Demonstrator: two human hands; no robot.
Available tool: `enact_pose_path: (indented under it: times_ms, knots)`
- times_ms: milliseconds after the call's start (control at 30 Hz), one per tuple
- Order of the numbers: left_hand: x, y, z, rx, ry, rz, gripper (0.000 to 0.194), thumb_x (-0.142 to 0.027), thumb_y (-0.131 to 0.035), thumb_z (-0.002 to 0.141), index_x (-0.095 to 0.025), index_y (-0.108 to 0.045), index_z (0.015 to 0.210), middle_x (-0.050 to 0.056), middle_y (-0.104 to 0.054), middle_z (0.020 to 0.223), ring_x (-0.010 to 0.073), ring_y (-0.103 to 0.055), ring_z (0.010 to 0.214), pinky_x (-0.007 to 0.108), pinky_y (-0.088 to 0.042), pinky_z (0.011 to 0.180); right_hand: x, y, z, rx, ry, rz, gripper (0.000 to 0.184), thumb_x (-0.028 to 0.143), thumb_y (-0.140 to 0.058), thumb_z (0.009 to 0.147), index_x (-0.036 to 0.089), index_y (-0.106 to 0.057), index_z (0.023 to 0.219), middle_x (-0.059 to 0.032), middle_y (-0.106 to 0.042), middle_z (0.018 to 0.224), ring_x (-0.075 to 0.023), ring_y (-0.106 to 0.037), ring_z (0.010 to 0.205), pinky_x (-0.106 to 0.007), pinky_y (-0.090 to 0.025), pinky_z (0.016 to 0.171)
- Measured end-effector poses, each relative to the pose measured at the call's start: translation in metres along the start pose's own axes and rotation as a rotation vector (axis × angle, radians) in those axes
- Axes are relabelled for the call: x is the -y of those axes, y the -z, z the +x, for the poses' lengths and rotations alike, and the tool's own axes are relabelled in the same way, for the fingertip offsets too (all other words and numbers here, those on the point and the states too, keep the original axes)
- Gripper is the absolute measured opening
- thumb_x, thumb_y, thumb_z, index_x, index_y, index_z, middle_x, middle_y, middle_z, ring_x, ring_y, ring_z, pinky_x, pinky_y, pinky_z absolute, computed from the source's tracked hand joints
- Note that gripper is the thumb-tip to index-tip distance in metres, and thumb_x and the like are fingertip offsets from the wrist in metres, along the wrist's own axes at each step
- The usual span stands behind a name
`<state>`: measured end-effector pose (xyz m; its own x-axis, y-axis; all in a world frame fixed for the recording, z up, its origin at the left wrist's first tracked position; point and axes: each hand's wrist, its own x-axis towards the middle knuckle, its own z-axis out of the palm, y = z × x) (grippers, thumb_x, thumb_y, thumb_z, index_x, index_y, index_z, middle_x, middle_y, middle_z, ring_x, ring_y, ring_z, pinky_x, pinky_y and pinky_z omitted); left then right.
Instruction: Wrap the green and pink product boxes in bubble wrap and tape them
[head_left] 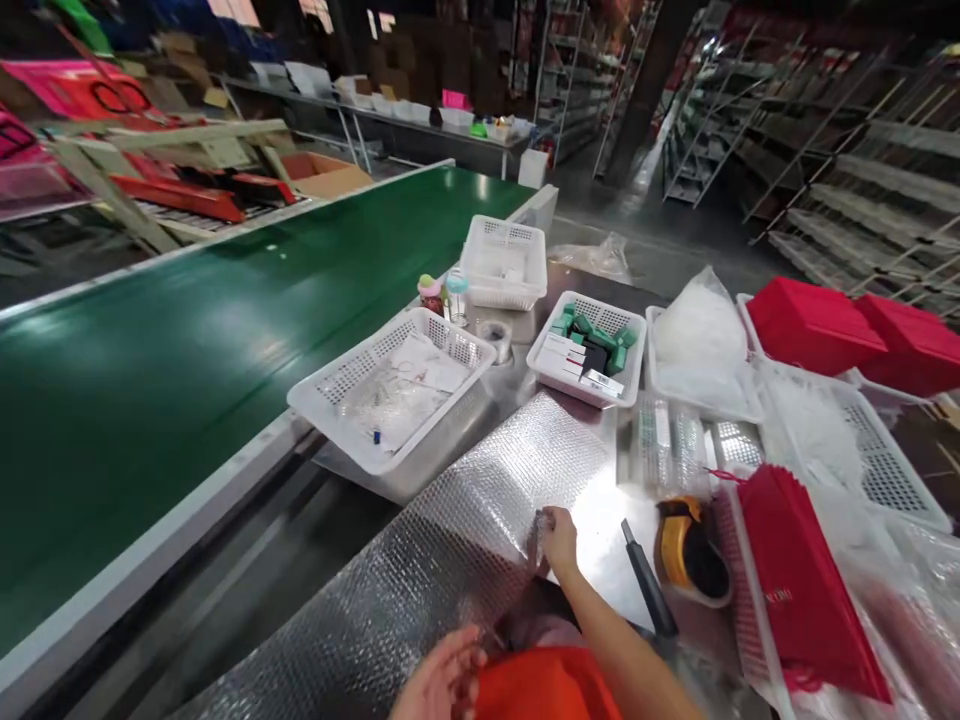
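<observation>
A long sheet of clear bubble wrap [480, 510] lies slantwise over the metal table. Its near right edge is pinched in the fingers of my right hand [559, 542]. At the bottom, my left hand [442, 672] is beside the sheet's near edge, fingers loosely curved and apart; I see nothing clearly held in it. Orange-red cloth [547, 685], which looks like clothing, shows between my arms. To the right of my right hand, a black-handled utility knife [649, 580] rests on the table, and a yellow and black tape roll [690, 550] sits beyond it.
A white basket [315, 398] with papers and plastic stands by the green conveyor belt [247, 310]. Another basket [534, 365] holds small green and white boxes. A clear tape roll [495, 340] lies between them. Red pouches [810, 590] and red boxes [817, 325] are at right.
</observation>
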<state>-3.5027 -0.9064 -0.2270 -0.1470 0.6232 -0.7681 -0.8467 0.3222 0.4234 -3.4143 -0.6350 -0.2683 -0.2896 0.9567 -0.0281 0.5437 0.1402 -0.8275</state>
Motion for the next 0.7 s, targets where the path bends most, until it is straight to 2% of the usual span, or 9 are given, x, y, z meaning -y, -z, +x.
enact_pose_path:
  times_ms: [100, 167, 200, 267, 400, 500, 567, 633, 700]
  knots:
    - [-0.047, -0.045, 0.025, -0.167, -0.467, 0.730, 0.056, -0.048, -0.056, 0.088, -0.015, -0.060, 0.133, 0.018, -0.063, 0.131, 0.0291, -0.065, 0.109, 0.042, -0.054, 0.093, -0.007, -0.004, -0.001, 0.060, 0.011, -0.036, 0.016, 0.018, -0.048, 0.074, 0.020, -0.064, 0.077, -0.0085, -0.065, 0.087, -0.0253, -0.064, 0.090, -0.040, -0.051, 0.087]
    - [-0.072, -0.068, 0.058, -0.303, -0.686, 1.226, 0.058, -0.035, -0.053, 0.089, -0.015, -0.052, 0.144, 0.020, -0.042, 0.156, 0.0381, -0.044, 0.140, 0.054, -0.037, 0.114, -0.008, -0.004, -0.007, 0.113, 0.029, -0.055, 0.023, 0.012, -0.045, 0.074, 0.020, -0.065, 0.082, -0.0097, -0.066, 0.093, -0.0252, -0.065, 0.095, -0.039, -0.051, 0.089]
    - [-0.082, -0.077, 0.077, -0.327, -0.708, 1.432, 0.061, -0.031, -0.053, 0.090, -0.016, -0.047, 0.149, 0.019, -0.031, 0.163, 0.0409, -0.032, 0.147, 0.059, -0.031, 0.118, -0.008, -0.002, -0.011, 0.142, 0.040, -0.064, 0.027, 0.010, -0.044, 0.073, 0.020, -0.066, 0.084, -0.0094, -0.067, 0.095, -0.0246, -0.065, 0.097, -0.038, -0.052, 0.090]
    - [-0.092, -0.089, 0.110, -0.341, -0.602, 1.751, 0.071, -0.029, -0.059, 0.089, -0.023, -0.035, 0.156, 0.017, -0.016, 0.169, 0.0458, -0.016, 0.152, 0.069, -0.026, 0.116, -0.007, 0.004, -0.017, 0.202, 0.065, -0.084, 0.032, 0.006, -0.046, 0.069, 0.021, -0.067, 0.087, -0.0076, -0.069, 0.097, -0.0228, -0.067, 0.096, -0.035, -0.053, 0.088]
    - [-0.093, -0.102, 0.147, -0.414, -0.363, 2.049, 0.092, -0.030, -0.073, 0.081, -0.036, -0.022, 0.158, 0.016, -0.009, 0.170, 0.0518, -0.007, 0.152, 0.079, -0.024, 0.108, 0.000, 0.034, 0.004, 0.281, 0.119, -0.190, 0.036, 0.006, -0.052, 0.070, 0.024, -0.071, 0.095, -0.0052, -0.073, 0.103, -0.0201, -0.069, 0.079, -0.031, -0.054, 0.074]
    - [-0.093, -0.111, 0.151, -0.448, -0.287, 2.111, 0.098, -0.027, -0.076, 0.078, -0.042, -0.017, 0.156, 0.017, -0.009, 0.169, 0.0533, -0.009, 0.151, 0.078, -0.028, 0.106, 0.011, 0.070, 0.077, 0.218, 0.153, -0.260, 0.035, 0.019, -0.049, 0.086, 0.025, -0.068, 0.114, -0.0078, -0.071, 0.114, -0.0201, -0.067, 0.076, -0.037, -0.056, 0.078]
    - [-0.095, -0.117, 0.151, -0.455, -0.206, 2.129, 0.101, -0.026, -0.078, 0.076, -0.044, -0.018, 0.155, 0.018, -0.008, 0.169, 0.0533, -0.010, 0.151, 0.077, -0.030, 0.104, 0.023, 0.093, 0.147, 0.130, 0.198, -0.304, 0.040, 0.022, -0.043, 0.091, 0.022, -0.062, 0.127, -0.0122, -0.066, 0.126, -0.0253, -0.066, 0.101, -0.044, -0.054, 0.091]
    - [-0.098, -0.120, 0.153, -0.438, -0.173, 2.174, 0.101, -0.025, -0.078, 0.072, -0.041, -0.023, 0.156, 0.016, -0.006, 0.169, 0.0496, -0.005, 0.152, 0.078, -0.023, 0.109, 0.038, 0.109, 0.219, 0.068, 0.233, -0.369, 0.045, 0.019, -0.041, 0.093, 0.015, -0.057, 0.135, -0.0190, -0.056, 0.140, -0.0310, -0.053, 0.128, -0.051, -0.045, 0.106]
    - [-0.100, -0.121, 0.157, -0.336, -0.222, 2.224, 0.098, -0.021, -0.072, 0.071, -0.032, -0.027, 0.157, 0.013, -0.004, 0.169, 0.0419, 0.001, 0.155, 0.072, -0.012, 0.117, 0.051, 0.116, 0.279, 0.112, 0.233, -0.569, 0.051, 0.015, -0.040, 0.094, 0.008, -0.048, 0.144, -0.0233, -0.045, 0.151, -0.0319, -0.041, 0.141, -0.049, -0.038, 0.113]
